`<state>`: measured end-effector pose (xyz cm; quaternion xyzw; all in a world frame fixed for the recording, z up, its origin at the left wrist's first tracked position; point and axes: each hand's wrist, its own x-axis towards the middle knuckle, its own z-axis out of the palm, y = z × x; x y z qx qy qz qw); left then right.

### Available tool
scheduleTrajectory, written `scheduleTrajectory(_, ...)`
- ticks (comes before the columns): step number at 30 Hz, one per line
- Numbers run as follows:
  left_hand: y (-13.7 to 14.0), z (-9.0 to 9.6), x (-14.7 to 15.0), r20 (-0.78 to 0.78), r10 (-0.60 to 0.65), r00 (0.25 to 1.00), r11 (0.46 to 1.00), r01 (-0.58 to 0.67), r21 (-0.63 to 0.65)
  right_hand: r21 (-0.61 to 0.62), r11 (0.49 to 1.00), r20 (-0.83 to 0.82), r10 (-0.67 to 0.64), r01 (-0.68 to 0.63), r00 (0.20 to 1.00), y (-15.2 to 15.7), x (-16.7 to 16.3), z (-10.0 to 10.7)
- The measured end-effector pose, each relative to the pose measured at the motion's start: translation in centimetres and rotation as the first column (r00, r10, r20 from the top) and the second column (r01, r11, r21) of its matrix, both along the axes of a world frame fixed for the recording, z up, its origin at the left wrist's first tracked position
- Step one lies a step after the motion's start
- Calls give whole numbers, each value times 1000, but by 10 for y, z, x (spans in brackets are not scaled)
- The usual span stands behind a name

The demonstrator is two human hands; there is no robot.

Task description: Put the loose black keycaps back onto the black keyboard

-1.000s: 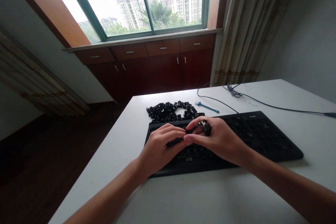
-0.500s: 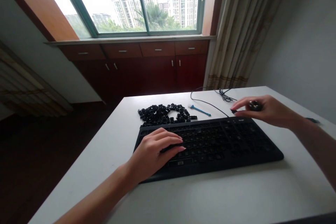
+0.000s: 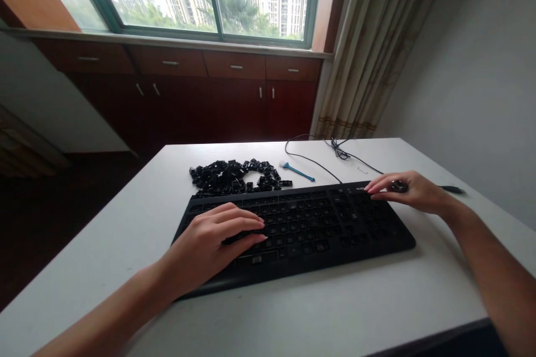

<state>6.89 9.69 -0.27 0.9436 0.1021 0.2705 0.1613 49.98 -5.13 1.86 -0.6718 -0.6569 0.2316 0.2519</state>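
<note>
A left hand (image 3: 209, 242) lies flat, fingers loosely spread and gripping nothing, on the left end of a black keyboard (image 3: 301, 228) on a white worktop (image 3: 293, 312). Behind the keyboard's left half sits a pile of removed keycaps (image 3: 234, 174), beside a blue brush (image 3: 298, 171); most keys look stripped. At the keyboard's far right corner, the right hand (image 3: 408, 191) has fingers curled around a small dark tool (image 3: 398, 185).

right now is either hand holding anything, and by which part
The right hand has a small dark rounded tool tucked between its fingers; the exact place of the grip cannot be told. The left hand holds nothing, lying flat on the black keyboard.
</note>
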Motion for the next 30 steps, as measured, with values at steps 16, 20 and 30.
scheduleTrajectory(16, -1, 2, 1, 25, -31, 999, 999, 31, 18, 30, 999, 15, -34, 33, 999, -3, 1, 2)
scheduleTrajectory(20, -2, 3, 0, 20, -35, 999, 999, 35, 13, 15, 1000, 30, 0, 0, 1000, -3, 1, 2)
scheduleTrajectory(30, -1, 1, 0, 5, -31, 1000, 1000, 31, -2, -5, 998, 52, 60, -60, 997, -6, -1, 5)
